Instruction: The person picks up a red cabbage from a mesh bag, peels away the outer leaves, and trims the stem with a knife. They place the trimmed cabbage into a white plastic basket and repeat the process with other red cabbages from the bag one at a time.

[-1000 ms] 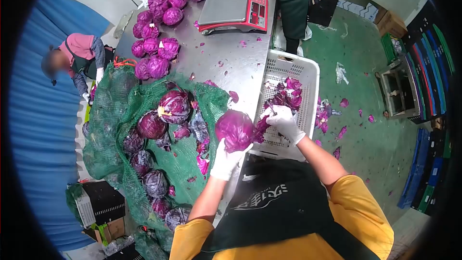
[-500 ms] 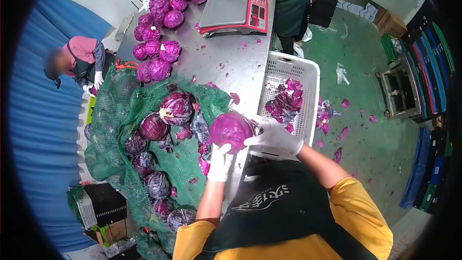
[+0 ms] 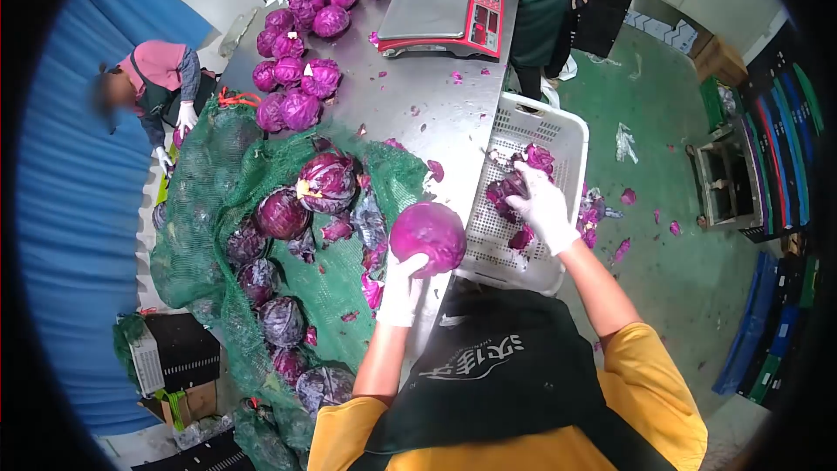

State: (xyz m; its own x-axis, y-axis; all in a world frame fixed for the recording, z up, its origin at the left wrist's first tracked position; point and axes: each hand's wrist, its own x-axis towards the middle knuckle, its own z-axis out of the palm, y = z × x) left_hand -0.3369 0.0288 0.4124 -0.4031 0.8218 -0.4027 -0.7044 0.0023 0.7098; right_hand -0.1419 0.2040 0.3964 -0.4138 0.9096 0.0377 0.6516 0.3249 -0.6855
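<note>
A peeled red cabbage [image 3: 429,235] rests in my gloved left hand [image 3: 401,292], whose fingers curl round its near side by the steel table's edge. Over the white plastic basket [image 3: 571,144] is my gloved right hand [image 3: 542,209], thumb and fingers apart, with nothing visible in its grasp. Torn purple cabbage leaves [image 3: 501,196] lie in the basket, just beside its fingertips. To the left, several unpeeled red cabbages [image 3: 283,214] sit on a green mesh bag [image 3: 336,296] spread over the table, among loose leaves.
Peeled cabbages [image 3: 301,109] are grouped at the table's far left. A red-framed scale [image 3: 427,9] stands at the back. One person in pink [image 3: 161,78] bends at the left; another in an apron [image 3: 536,22] stands behind the table. Leaf scraps [image 3: 593,218] litter the green floor.
My right hand has left the cabbage and moved right, over the basket, its fingers now spread. My left hand keeps the cabbage near the table edge. The view has shifted slightly.
</note>
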